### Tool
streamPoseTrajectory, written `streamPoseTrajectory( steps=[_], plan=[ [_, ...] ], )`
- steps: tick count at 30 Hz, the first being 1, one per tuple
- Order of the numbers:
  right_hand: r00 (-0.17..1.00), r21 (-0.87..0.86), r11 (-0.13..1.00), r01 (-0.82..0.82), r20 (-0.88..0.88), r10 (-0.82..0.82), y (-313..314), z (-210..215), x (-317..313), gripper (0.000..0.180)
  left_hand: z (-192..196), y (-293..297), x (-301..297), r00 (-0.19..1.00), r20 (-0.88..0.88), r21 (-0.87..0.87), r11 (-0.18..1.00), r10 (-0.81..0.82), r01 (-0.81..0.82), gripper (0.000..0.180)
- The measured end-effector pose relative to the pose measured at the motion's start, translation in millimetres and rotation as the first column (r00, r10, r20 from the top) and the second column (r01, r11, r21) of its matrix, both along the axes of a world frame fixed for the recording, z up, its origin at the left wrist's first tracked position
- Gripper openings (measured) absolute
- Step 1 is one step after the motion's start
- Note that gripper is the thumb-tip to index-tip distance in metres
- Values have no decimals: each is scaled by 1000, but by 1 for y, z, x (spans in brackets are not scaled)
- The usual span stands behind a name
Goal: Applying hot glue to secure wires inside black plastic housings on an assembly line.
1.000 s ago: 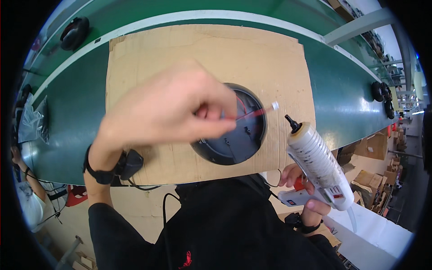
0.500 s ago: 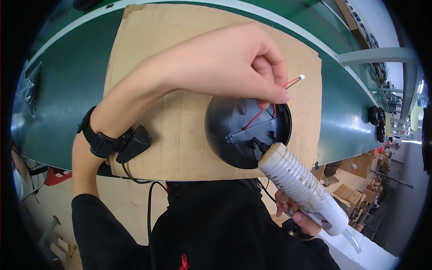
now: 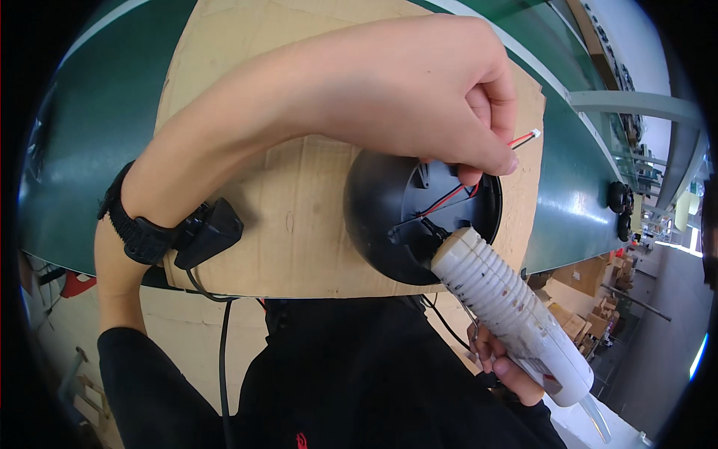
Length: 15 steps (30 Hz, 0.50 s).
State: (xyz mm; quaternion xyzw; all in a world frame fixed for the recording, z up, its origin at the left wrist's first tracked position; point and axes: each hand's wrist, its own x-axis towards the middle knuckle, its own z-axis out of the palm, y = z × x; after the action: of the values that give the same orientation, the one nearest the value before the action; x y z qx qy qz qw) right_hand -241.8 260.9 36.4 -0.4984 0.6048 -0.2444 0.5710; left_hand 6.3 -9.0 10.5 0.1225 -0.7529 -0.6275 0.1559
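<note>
A round black plastic shell (image 3: 374, 217) lies on the cardboard, its hollow side with moulded ribs and posts facing up. My left hand (image 3: 456, 97) reaches over it, thumb and fingers closed in a pinch on a pair of thin red and black wires (image 3: 443, 200). Their white connector (image 3: 535, 134) sticks out past the fingertips, while the other stretch runs down into the shell. At the lower right, my right hand (image 3: 512, 370) grips a stained white hot glue gun (image 3: 516, 307). Its dark nozzle points into the shell's near right part, and a clear glue stick (image 3: 596, 419) protrudes from its rear.
The cardboard sheet (image 3: 247, 161) covers part of a green table (image 3: 82, 165). A black device (image 3: 213, 233) with a cable is at my left wristband. Black round parts (image 3: 619, 198) stand at the table's right end. Cardboard boxes (image 3: 576, 318) are beyond the right edge.
My left hand has shifted right with the wires, and the black wire now shows beside the red inside the shell. The view has moved slightly; the glue gun's nozzle stays at the shell.
</note>
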Motion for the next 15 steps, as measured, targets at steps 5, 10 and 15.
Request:
streamPoseTrajectory(
  steps=[5,10,15],
  plan=[
    [991,11,993,-115,-66,116,-9,5,-4,19,-10,-15,-7,973,-98,237,944,-210,228,31],
    [990,46,994,-97,-95,101,-11,11,1,20,13,-2,0,997,75,17,1000,9,-10,29],
    [981,46,991,-124,-144,129,-7,12,-3,24,10,-7,0,991,73,205,974,-113,96,27]
  ],
)
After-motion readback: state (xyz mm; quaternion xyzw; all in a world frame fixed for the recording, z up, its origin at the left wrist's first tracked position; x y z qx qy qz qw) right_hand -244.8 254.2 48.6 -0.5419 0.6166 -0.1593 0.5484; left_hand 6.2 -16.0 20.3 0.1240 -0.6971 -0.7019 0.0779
